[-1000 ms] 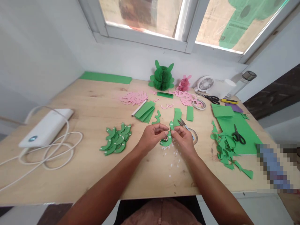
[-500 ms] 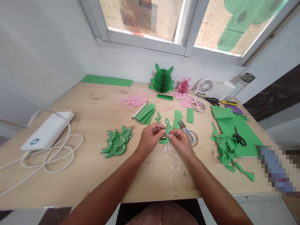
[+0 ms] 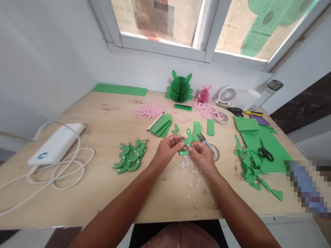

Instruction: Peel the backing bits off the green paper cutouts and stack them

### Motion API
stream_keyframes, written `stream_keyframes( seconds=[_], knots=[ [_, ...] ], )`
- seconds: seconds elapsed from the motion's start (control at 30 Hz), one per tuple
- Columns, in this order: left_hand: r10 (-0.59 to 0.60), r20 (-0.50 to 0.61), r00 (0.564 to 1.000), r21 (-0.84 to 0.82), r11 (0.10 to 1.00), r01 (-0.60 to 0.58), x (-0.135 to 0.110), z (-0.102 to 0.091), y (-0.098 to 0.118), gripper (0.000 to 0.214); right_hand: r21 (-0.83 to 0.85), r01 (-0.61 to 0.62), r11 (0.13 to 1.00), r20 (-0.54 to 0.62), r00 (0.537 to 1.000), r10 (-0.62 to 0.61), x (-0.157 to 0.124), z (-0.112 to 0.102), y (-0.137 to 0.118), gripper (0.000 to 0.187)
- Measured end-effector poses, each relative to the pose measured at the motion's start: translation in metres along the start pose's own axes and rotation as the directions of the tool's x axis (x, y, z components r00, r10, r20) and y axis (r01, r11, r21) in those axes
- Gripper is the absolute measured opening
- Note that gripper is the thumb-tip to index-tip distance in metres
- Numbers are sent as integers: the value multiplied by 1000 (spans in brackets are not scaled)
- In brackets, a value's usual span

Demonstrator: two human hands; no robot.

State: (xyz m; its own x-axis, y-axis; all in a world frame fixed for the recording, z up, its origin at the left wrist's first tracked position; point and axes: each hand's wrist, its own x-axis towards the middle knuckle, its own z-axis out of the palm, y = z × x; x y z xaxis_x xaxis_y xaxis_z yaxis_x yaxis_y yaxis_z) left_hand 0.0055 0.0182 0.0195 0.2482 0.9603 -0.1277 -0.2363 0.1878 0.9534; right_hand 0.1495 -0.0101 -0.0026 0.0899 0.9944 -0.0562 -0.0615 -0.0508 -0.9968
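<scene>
Between my two hands is a curved green paper cutout (image 3: 189,134) with small white strips at its tips. My left hand (image 3: 169,148) pinches its left side with thumb and forefinger. At its right edge, my right hand (image 3: 201,155) grips it with closed fingertips. Another curved green piece (image 3: 183,152) shows just below the fingers, partly hidden by them. White paper bits (image 3: 188,164) lie scattered under the hands. Beside my right hand are blue-handled scissors (image 3: 209,144) on top of a tape roll (image 3: 217,155). To the left lies a heap of taped green cutouts (image 3: 130,155).
Green scraps (image 3: 250,165) and black scissors (image 3: 265,151) lie on the right, by green sheets (image 3: 276,155). Pink cutouts (image 3: 150,111), a green paper figure (image 3: 180,89), a pink one (image 3: 203,94) and a small fan (image 3: 227,94) are farther back. A white device (image 3: 55,143) with cable sits left.
The view has shifted slightly. Between my fingers the green cutout has moved a little, and its upper end tilts more to the right.
</scene>
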Motion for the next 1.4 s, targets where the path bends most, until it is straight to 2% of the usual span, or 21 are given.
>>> stream_keyframes(
  seconds=[0.2, 0.43, 0.7, 0.87, 1.13, 1.3, 1.4],
  knots=[
    [-49, 141, 989, 100, 994, 35, 0, -3, -2, 30, -15, 88, 996, -86, 992, -89, 2, -3, -1, 19],
    [-37, 180, 983, 57, 998, 27, 0, -6, 0, 24, -34, 157, 987, -86, 983, -160, 3, -4, 2, 15],
    [-151, 254, 955, 22, 988, 150, 1, -17, 3, 26, -18, 183, 983, -73, 980, -184, 1, -5, -4, 12],
    [-178, 234, 956, 38, 984, 174, 2, -18, 2, 24, -21, 189, 982, -69, 979, -190, 1, -5, -2, 12],
    [-107, 174, 979, 52, 994, 99, 3, -14, 1, 19, -53, 182, 982, -81, 979, -185, 3, -5, -1, 12],
    [-85, 132, 988, 41, 996, 80, 3, -12, -1, 21, -73, 175, 982, -17, 984, -177, 3, -3, 0, 15],
    [-85, 129, 988, 47, 996, 80, 3, -11, -1, 23, -99, 165, 981, -24, 985, -168, 3, -4, 2, 17]
  ],
)
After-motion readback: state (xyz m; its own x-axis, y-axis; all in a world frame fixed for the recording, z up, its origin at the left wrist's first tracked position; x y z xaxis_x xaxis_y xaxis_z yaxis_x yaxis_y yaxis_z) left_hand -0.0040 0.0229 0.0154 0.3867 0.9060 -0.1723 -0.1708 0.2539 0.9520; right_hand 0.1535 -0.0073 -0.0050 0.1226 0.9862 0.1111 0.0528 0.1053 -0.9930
